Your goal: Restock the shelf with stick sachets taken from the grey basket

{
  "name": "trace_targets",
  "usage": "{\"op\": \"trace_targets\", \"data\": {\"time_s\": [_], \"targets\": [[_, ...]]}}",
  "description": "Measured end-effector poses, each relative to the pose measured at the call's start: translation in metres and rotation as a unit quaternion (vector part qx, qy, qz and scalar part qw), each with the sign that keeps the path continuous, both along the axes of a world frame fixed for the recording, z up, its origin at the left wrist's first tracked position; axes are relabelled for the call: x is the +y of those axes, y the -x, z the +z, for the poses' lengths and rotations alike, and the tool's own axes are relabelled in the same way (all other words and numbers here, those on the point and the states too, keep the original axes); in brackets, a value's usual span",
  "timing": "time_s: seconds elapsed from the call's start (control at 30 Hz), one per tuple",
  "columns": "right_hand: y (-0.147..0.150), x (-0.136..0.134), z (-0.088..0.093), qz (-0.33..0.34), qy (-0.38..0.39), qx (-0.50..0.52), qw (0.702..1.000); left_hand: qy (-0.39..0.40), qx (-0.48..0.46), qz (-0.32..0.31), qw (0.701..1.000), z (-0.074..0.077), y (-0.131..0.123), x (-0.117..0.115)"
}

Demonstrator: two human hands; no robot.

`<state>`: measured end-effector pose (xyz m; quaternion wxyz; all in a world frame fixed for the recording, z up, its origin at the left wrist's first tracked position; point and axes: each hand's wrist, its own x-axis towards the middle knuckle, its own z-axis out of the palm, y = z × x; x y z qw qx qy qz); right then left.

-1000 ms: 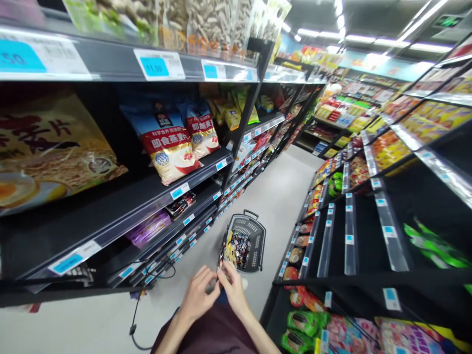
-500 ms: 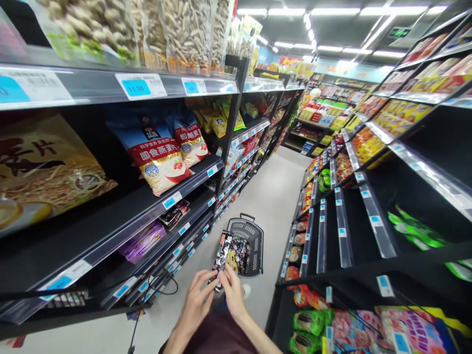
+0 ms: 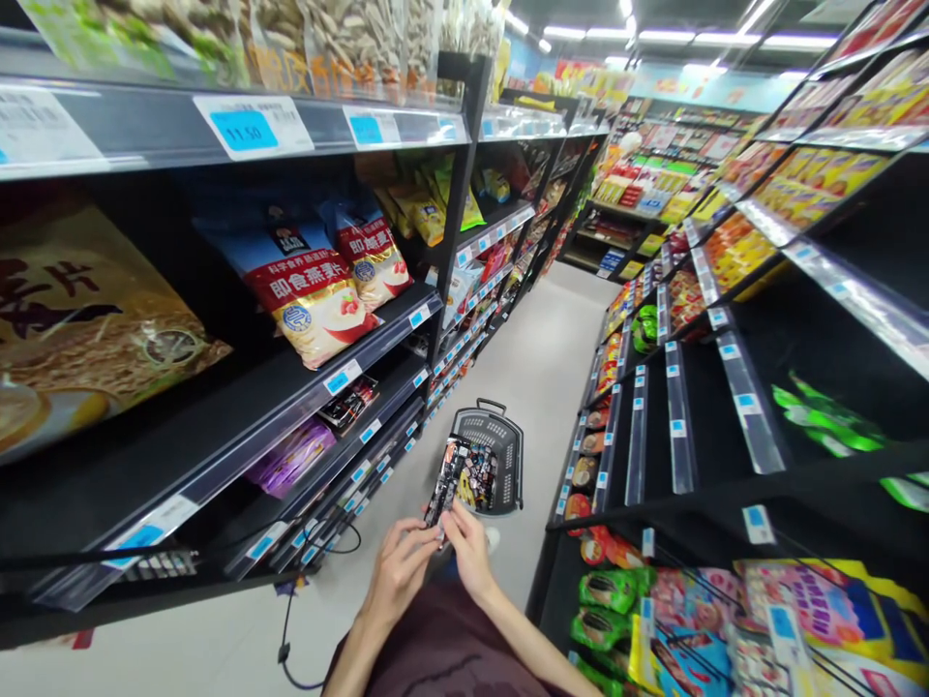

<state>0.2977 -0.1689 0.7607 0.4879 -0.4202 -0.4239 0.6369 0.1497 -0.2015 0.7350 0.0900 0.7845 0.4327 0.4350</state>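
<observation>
Fingers [image 3: 419, 530] of left hand [image 3: 398, 573] and right hand [image 3: 469, 550] are closed on the lower end of a snack packet [image 3: 444, 481]. It is held upright at lower centre, probably to keep its face readable, before the basket [image 3: 508, 440] set on the floor.

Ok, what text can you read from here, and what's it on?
"11.50": blue price tag, top left.
"即食燕麦片": red band of the blue oat bag.
"片": big yellow bag, the rest is cut off.
Too small to read: the packet held by left hand and right hand, and the other tags.
</observation>
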Motion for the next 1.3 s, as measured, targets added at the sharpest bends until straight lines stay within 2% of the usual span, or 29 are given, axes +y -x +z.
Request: {"op": "trace_targets", "data": {"time_s": [0.2,0.43,0.5,0.57,0.63,0.7,0.8,0.87,1.07,1.3], "targets": [[0.001,0.001,-0.009,-0.032,0.017,-0.002,0.999,0.0,0.014,0.004,1.0,0.007,0.0,0.0],[0.001,-0.002,-0.014,-0.053,0.029,-0.016,0.998,0.001,0.027,0.011,1.0,0.007,-0.001,-0.005],[0.001,-0.004,-0.013,-0.061,0.028,-0.016,0.998,0.01,-0.001,0.027,1.0,0.006,-0.002,-0.008],[0.001,-0.005,-0.013,-0.074,0.031,-0.012,0.997,0.043,-0.065,0.075,0.994,0.003,-0.003,-0.009],[0.001,-0.005,-0.013,-0.088,0.039,-0.006,0.995,0.127,-0.166,0.14,0.968,0.0,-0.004,-0.009],[0.002,-0.007,-0.013,-0.095,0.048,0.0,0.994,0.24,-0.292,0.174,0.91,-0.002,-0.005,-0.009],[0.003,-0.01,-0.014,-0.097,0.066,0.014,0.993,0.362,-0.437,0.136,0.812,-0.001,-0.007,-0.007],[0.003,-0.012,-0.016,-0.094,0.084,0.027,0.992,0.39,-0.467,0.104,0.786,0.003,-0.009,-0.007],[0.001,-0.01,-0.018,-0.102,0.122,0.04,0.986,0.371,-0.457,0.14,0.796,0.02,-0.013,-0.005],[0.002,-0.009,-0.016,-0.083,0.1,0.035,0.991,0.339,-0.451,0.198,0.802,0.018,-0.018,-0.007]]}}
